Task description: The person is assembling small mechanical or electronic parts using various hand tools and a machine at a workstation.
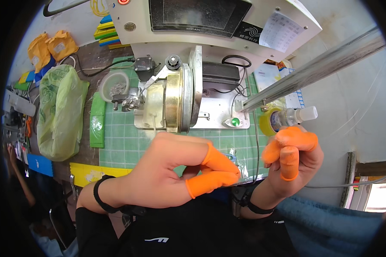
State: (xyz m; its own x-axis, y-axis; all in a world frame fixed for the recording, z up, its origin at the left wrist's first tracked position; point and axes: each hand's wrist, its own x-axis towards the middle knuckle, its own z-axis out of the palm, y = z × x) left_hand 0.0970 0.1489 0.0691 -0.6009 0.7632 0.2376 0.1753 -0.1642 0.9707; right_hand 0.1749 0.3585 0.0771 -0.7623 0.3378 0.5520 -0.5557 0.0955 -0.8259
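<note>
My left hand [158, 167] is over the front of the green cutting mat [128, 150], with orange finger cots on its thumb and forefinger. Those two tips are pressed together; anything between them is too small to make out. To the right, my right hand [302, 158] is raised with its orange-covered fingers curled into a pinch, and what they hold, if anything, is hidden. Just beyond my left fingertips lies a small clear plastic piece [243, 169]. Behind both hands stands a bench machine with a brass-coloured round drum [172, 100] and a small metal clamp [131, 100].
A tub of small metal bits [118, 88] stands left of the drum. Farther left lies a green plastic bag [58, 115]. A green button [235, 122], a yellow tape roll [266, 123] and a clear bottle [302, 114] are on the right, beneath a slanting metal bar [313, 68].
</note>
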